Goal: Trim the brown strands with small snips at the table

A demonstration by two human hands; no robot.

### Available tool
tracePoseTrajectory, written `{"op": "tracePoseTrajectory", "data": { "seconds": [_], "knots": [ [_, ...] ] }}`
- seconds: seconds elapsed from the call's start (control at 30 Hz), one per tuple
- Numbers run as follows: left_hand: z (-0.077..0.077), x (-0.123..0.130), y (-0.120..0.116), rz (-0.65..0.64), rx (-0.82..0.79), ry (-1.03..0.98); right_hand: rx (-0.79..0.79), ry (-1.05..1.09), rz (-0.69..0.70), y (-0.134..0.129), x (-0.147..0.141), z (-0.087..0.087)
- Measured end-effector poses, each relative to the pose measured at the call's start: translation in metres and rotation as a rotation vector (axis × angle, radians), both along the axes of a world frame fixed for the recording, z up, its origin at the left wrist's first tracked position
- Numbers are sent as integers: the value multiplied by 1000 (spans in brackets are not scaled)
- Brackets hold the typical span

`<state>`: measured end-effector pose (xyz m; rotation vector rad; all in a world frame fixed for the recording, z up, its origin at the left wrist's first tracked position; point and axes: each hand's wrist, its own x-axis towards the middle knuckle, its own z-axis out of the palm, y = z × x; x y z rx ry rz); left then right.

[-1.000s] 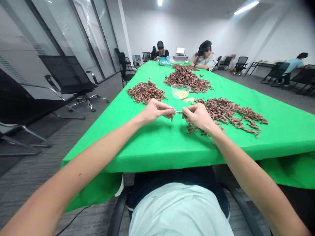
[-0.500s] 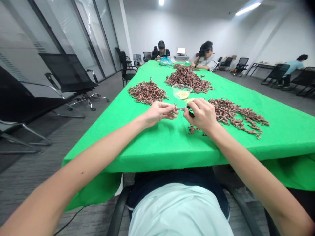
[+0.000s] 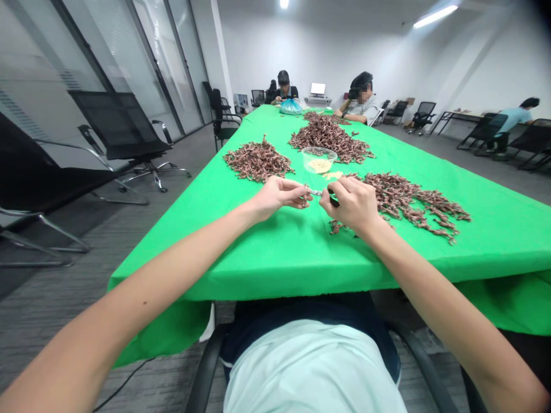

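Head view: left fingers (image 3: 293, 194) pinch a small brown piece (image 3: 306, 199), seemingly, right fingers (image 3: 341, 186) gripping tweezers (image 3: 321, 194) beside it.

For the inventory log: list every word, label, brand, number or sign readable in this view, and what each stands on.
None can be read. The small white screen at the far end of the room and the blue plastic bag on the green-covered table are too small and blurred to show any lettering.

- tablecloth (image 3: 275, 269): loud green, totally plain
- heaps (image 3: 258, 162): speckled reddish brown
- crumbs (image 3: 320, 166): pale yellow
- bag (image 3: 291, 106): bright blue
- shirt (image 3: 314, 373): pale mint
- chair (image 3: 120, 123): all black
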<state>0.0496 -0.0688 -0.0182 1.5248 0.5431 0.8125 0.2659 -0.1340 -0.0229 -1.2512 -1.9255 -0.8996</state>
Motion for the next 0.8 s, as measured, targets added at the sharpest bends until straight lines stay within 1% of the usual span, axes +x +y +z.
{"op": "tracePoseTrajectory", "data": {
  "seconds": [0.07, 0.17, 0.27, 0.33, 0.4, 0.47, 0.57, 0.7, 0.8],
  "knots": [
    [2, -1, 0, 14, 67, 35, -68, 93, 7, -1, -4, 2],
    [6, -4, -1, 17, 141, 84, -247, 257, 79, -3, -9, 10],
    [9, -4, -1, 7, 156, 70, -459, 433, 135, -6, -11, 20],
    [9, -4, -1, 6, 133, 43, -508, 485, 152, -7, -10, 24],
    [6, -4, -1, 12, 82, 21, -435, 454, 169, -6, -7, 23],
    [3, -4, 1, 25, 21, 3, -291, 370, 171, -4, -4, 19],
    [-1, -5, 5, 25, -47, -23, -115, 220, 123, 1, -1, 10],
    [-2, -4, 7, 5, -93, -46, -21, 23, 67, 3, 1, 3],
    [-1, -4, 7, 18, -100, -43, 12, -46, 42, 2, 1, 3]
  ]
}}
